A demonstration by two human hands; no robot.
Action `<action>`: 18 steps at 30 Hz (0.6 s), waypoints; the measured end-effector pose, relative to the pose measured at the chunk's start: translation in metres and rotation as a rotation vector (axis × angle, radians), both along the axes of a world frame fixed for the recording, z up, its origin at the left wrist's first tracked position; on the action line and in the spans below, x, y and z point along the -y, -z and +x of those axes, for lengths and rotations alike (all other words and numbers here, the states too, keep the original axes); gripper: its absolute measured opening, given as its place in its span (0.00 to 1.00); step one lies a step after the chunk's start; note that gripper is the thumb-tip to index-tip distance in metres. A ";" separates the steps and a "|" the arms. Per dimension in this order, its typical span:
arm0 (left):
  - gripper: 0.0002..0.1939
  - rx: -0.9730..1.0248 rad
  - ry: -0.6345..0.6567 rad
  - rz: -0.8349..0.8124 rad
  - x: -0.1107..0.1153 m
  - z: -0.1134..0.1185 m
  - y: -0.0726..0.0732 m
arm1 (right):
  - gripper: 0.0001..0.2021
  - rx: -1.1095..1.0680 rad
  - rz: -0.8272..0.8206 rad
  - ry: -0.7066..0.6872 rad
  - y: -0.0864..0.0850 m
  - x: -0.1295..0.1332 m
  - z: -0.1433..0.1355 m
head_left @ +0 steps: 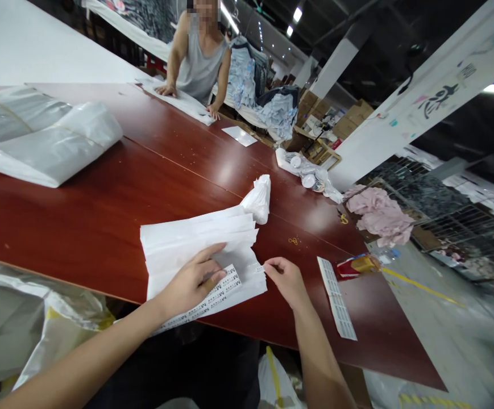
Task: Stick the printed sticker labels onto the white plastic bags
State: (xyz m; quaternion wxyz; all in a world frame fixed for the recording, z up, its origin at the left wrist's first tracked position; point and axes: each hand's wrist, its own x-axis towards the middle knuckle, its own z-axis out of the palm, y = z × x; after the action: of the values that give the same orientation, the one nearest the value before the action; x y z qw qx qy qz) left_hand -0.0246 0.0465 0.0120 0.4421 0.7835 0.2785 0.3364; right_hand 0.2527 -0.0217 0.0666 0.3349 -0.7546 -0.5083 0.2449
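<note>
A stack of flat white plastic bags (195,230) lies fanned out on the table in front of me. My left hand (198,278) rests over the stack, gripping a sheet of labels (216,298) printed with a black M. Its index finger stretches across the bags, while the thumb lies by the sheet. At the stack's right edge, my right hand (284,278) pinches a small white label (260,268) between thumb and forefinger, against the bag. Part of the label sheet is hidden under my left hand and forearm.
Bundled clear bags (59,139) lie at left on the red-brown table (144,187). Beyond the stack sits a knotted white bag (258,199). Another label sheet (337,298) and a red-yellow packet (357,265) are at right. Across the table, a co-worker (204,62) handles a white sheet.
</note>
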 end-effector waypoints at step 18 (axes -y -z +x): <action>0.19 0.028 -0.009 0.003 -0.004 0.000 -0.001 | 0.09 0.726 -0.219 -0.319 0.002 -0.029 -0.017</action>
State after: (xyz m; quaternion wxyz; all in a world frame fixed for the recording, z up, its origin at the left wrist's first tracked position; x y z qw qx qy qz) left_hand -0.0247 0.0504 0.0125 0.4433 0.7780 0.2752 0.3499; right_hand 0.2359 0.0078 0.0645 0.0094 -0.7350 -0.6750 0.0639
